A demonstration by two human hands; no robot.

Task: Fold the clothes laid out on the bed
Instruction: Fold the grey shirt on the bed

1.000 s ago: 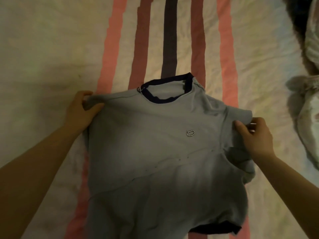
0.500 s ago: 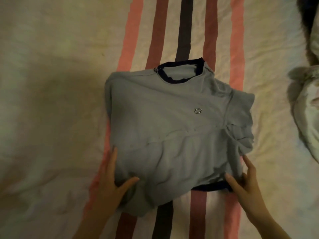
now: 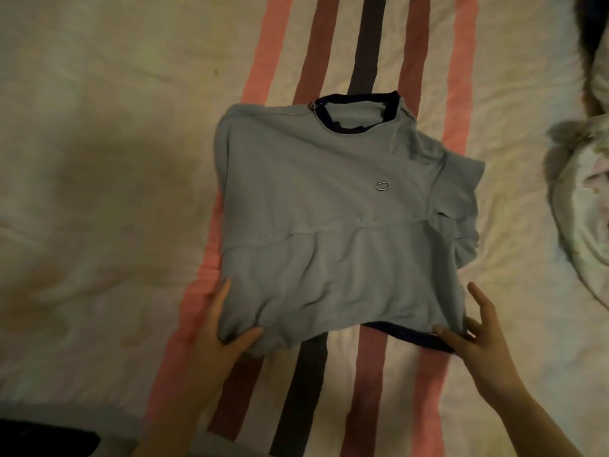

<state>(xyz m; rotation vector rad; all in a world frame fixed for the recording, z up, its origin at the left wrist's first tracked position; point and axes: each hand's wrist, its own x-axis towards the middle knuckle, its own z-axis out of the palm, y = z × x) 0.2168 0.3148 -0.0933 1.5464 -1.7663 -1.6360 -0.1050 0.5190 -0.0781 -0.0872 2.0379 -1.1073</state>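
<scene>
A light grey T-shirt [image 3: 329,206] with a dark navy collar and hem lies on the striped bed sheet [image 3: 99,159], its sides folded under into a rough rectangle. A small oval metal ring sits on its chest. My left hand [image 3: 224,341] pinches the shirt's near left corner, thumb on top and fingers along its edge. My right hand [image 3: 478,338] pinches the near right corner at the navy hem, thumb on the hem and the other fingers spread beside the cloth.
The cream sheet has pink, maroon and dark stripes running away from me under the shirt. A crumpled pale garment [image 3: 586,209] lies at the right edge. A dark shape [image 3: 590,34] fills the top right corner. A dark object [image 3: 43,440] sits at the bottom left.
Both hands came down from the shirt's shoulders to its near hem and took hold of the two corners. The hem now looks slightly raised off the sheet.
</scene>
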